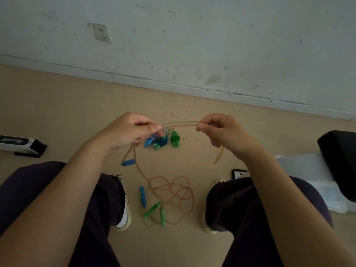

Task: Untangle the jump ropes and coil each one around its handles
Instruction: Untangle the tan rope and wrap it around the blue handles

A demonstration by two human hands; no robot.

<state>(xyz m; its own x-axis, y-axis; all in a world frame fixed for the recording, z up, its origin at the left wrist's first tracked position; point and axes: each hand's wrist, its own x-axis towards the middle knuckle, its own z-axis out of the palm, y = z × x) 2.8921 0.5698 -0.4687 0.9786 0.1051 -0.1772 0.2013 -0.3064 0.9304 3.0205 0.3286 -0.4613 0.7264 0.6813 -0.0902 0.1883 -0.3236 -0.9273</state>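
Left hand (133,130) and right hand (221,130) each pinch a doubled stretch of tan jump rope (181,124) above the floor (57,112), apparently mid-untangling; its blue handles (128,162) dangle below (the red rope (173,191) awaits). Next: freeing tan from red.

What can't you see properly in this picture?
- Head view: the left hand covers part of the wound ropes.
- The black thing is cut off by the right edge.
- The tan rope and red rope cross; the knots are too thin to follow.
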